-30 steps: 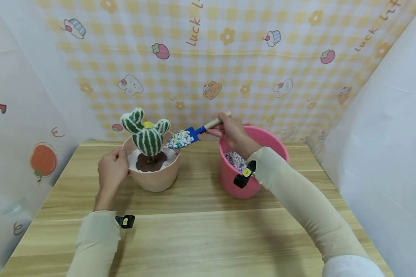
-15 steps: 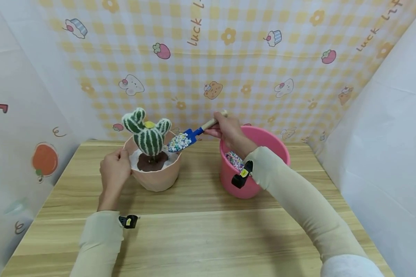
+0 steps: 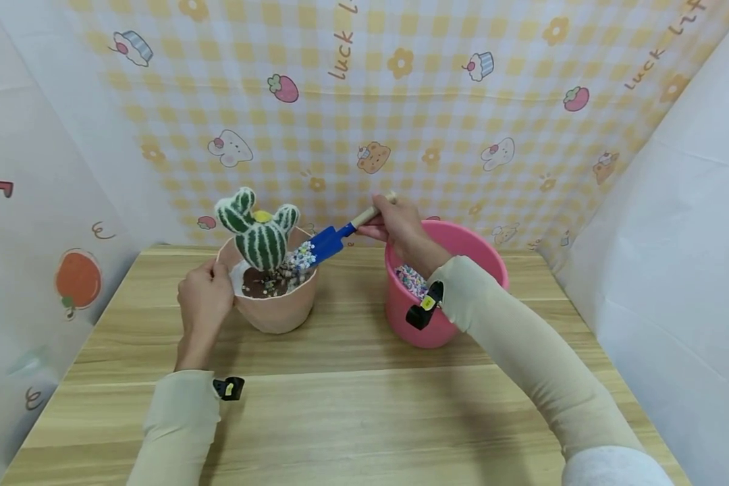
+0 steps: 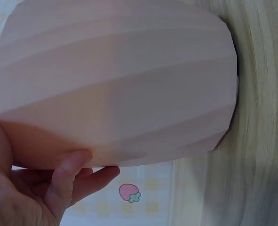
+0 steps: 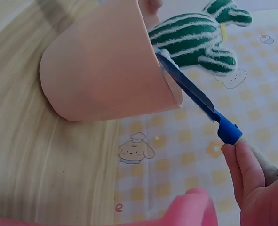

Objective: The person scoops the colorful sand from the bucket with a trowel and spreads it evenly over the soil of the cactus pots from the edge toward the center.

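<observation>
My right hand [image 3: 401, 228] grips the pale wooden handle of a small blue trowel [image 3: 326, 246]. Its blade tips down over the right rim of a peach flowerpot [image 3: 276, 314], and small multicoloured pebbles [image 3: 302, 256] slide off the tip. Inside the pot stands a knitted green-and-white cactus [image 3: 262, 245]; some pebbles lie on the brown disc [image 3: 256, 282] at its base. My left hand [image 3: 205, 297] holds the pot by its left side. In the left wrist view, the thumb [image 4: 68, 174] lies against the pot wall. The right wrist view shows the trowel blade [image 5: 190, 87] resting close over the rim.
A pink bucket [image 3: 422, 329] with more coloured pebbles [image 3: 411, 279] stands on the right, under my right forearm. The wooden table [image 3: 352, 418] backs onto a yellow checked cloth [image 3: 364, 108]. White cloth walls rise on both sides.
The trowel has shifted slightly left and tipped, baring most of its blade. Pebbles have slid from it into the pot, around the cactus base. The left hand keeps its hold.
</observation>
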`<control>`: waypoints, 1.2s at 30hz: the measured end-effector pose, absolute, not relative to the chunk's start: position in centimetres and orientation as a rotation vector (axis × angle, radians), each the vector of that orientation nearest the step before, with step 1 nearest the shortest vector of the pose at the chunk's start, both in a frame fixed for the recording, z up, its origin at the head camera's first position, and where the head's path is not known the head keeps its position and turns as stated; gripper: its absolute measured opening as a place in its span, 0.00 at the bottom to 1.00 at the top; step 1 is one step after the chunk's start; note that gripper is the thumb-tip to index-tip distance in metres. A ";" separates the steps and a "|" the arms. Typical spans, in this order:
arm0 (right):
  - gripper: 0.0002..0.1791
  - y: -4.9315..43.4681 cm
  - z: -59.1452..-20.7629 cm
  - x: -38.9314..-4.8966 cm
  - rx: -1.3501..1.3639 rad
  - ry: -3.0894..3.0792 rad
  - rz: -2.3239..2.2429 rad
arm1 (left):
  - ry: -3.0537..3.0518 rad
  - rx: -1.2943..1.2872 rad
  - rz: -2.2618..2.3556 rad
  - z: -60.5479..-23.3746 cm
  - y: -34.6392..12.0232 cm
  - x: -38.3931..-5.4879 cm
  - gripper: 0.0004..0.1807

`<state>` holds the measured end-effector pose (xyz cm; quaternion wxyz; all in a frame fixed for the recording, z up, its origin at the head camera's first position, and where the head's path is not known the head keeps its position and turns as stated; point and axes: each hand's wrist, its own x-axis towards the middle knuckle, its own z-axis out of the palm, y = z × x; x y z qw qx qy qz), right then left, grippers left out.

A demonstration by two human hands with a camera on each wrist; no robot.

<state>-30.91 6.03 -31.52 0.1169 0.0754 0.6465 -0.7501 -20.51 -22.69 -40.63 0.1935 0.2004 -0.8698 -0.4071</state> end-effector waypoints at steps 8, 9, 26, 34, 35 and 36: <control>0.23 5.7 -31.1 -30.5 0.148 1.974 -2.160 | -2.434 0.527 -1.130 -40.6 -22.1 -20.5 0.22; 0.23 5.7 -31.0 -30.5 0.135 1.984 -2.155 | -2.436 0.526 -1.126 -40.5 -22.0 -20.5 0.21; 0.21 4.7 -30.3 -29.8 -0.036 2.095 -2.133 | -2.492 0.575 -1.191 -39.9 -21.5 -20.1 0.23; 0.22 5.4 -30.2 -30.1 0.010 2.032 -2.192 | -2.503 0.578 -1.205 -40.1 -21.8 -20.0 0.24; 0.21 5.6 -30.2 -30.2 0.016 2.024 -2.198 | -2.499 0.582 -1.207 -40.1 -21.8 -19.9 0.25; 0.20 5.7 -30.2 -30.2 0.023 2.021 -2.201 | -2.498 0.583 -1.211 -40.1 -21.9 -19.9 0.25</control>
